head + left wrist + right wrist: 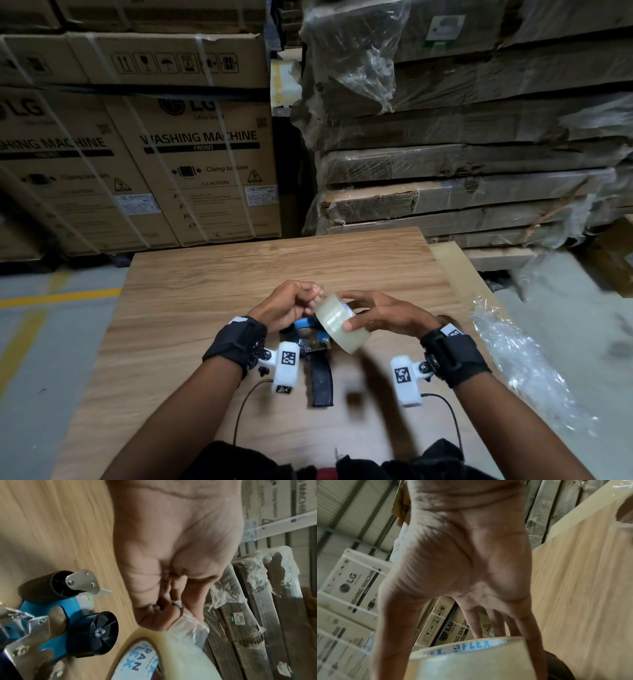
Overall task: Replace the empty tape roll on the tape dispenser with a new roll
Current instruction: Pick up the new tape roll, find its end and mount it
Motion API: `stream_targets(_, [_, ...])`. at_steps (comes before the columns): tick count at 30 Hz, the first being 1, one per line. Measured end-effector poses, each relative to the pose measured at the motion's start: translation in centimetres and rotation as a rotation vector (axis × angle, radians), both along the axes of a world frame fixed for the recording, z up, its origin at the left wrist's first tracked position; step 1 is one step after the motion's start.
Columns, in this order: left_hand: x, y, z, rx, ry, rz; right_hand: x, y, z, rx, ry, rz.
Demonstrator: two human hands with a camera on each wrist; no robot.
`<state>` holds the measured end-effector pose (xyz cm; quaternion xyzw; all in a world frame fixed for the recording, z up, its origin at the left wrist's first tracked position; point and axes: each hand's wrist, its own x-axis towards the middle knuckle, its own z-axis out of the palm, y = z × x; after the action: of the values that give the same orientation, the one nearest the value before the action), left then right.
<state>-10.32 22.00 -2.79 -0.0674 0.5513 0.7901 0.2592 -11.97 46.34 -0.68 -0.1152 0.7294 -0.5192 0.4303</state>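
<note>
The right hand (387, 313) grips the new clear tape roll (340, 323) across its width, thumb and fingers spread, above the tape dispenser (313, 346) lying near the tabletop's (205, 274) front edge. The left hand (291, 305) pinches at the roll's rim – likely the tape end. Risk: the film tearing or re-sticking. Crumpled plastic wrap (524, 370) lies off the right edge – clear of the spindle (96, 632)

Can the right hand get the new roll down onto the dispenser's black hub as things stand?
Probably yes. The right hand holds the tape roll just above the dispenser, whose hub is bare. The left hand is pinching the roll's edge, though.
</note>
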Motion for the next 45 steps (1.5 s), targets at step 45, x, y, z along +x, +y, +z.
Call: stream_targets(45, [-2.0, -0.4, -3.8, -1.119, 0.356, -0.219, -5.7, -4.2, -5.5, 0.548, 0.592, 0.118])
